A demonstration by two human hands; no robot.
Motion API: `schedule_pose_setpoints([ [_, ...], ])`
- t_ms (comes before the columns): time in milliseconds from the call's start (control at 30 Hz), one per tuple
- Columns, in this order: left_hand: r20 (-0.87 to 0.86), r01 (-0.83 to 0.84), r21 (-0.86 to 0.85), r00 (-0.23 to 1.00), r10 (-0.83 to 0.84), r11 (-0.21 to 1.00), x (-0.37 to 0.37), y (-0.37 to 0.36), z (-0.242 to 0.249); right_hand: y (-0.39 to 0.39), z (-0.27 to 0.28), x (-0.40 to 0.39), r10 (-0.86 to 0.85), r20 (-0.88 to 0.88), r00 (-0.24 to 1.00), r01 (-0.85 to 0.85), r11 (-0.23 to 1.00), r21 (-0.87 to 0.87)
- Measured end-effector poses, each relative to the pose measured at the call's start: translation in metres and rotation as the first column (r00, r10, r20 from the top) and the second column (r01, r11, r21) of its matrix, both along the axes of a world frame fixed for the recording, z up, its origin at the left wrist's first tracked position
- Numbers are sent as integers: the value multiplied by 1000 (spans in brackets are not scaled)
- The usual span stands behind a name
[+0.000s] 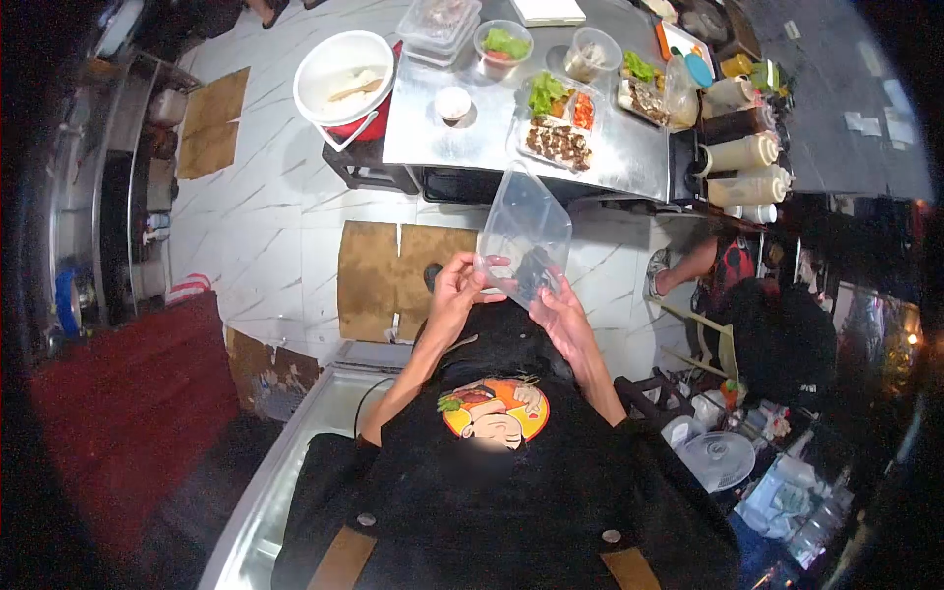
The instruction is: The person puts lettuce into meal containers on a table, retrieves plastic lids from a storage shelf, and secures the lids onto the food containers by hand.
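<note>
In front of my apron I hold a clear, rectangular plastic lid [528, 224] at a tilt, its far corner pointing at the steel table. My left hand [460, 292] grips its near left edge between thumb and fingers. At the near right edge, my right hand [560, 315] pinches it too. Just beyond the lid, on the table's front edge, sits a clear takeaway container [526, 147] without a cover. In it are grilled meat pieces [558, 145], lettuce [547, 95] and chopped tomato [583, 110].
The steel table [433, 128] also bears a small white cup [452, 102], a lettuce bowl [503, 44], stacked containers [438, 29] and a second meal container [644, 98]. Sauce bottles [744, 154] stand right; a white bucket [344, 79] is left. Another person's leg [683, 267] shows at right.
</note>
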State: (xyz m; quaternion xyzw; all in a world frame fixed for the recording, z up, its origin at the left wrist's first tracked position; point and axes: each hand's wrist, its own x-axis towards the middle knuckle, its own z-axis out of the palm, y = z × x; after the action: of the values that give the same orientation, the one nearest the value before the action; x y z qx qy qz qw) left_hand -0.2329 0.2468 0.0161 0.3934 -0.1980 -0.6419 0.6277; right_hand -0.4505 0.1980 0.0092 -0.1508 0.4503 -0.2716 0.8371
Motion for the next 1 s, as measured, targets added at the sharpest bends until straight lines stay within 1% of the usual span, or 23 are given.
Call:
schedule_pose_setpoints([
  [100,-28,41,-25,999,-42,999,10,-3,-4,8,7,8,-5,2,1000,5,1000,-9],
  [200,-115,37,-31,993,-40,999,13,-8,-5,14,13,14,-35,-16,999,34,999,-18],
  [300,-151,22,0,988,-22,1000,11,-12,-2,13,17,23,-50,-34,998,49,998,-35],
  [500,-175,8,-13,985,-10,1000,13,-20,-7,10,23,30,-53,-56,997,50,998,-48],
  [533,-157,0,3,988,1,1000,13,-21,-8,8,24,30,-61,-58,996,58,997,-52],
  [633,-147,3,19,989,0,1000,11,-25,-7,9,17,31,-108,10,994,108,993,-51],
  [733,-156,8,19,988,-5,1000,10,-30,-8,9,17,32,-123,-2,992,123,989,-79],
  [767,-121,6,9,993,-5,1000,11,-31,-7,10,20,32,-133,-11,991,133,989,-64],
  [867,114,15,36,993,-19,999,8,-38,9,12,17,32,-195,-27,980,193,980,-46],
  [967,224,12,14,974,-15,1000,6,-43,12,14,7,29,-229,-79,970,221,970,-104],
  [1000,186,56,8,981,-57,998,1,-41,1,13,10,32,-210,-92,973,199,973,-117],
])
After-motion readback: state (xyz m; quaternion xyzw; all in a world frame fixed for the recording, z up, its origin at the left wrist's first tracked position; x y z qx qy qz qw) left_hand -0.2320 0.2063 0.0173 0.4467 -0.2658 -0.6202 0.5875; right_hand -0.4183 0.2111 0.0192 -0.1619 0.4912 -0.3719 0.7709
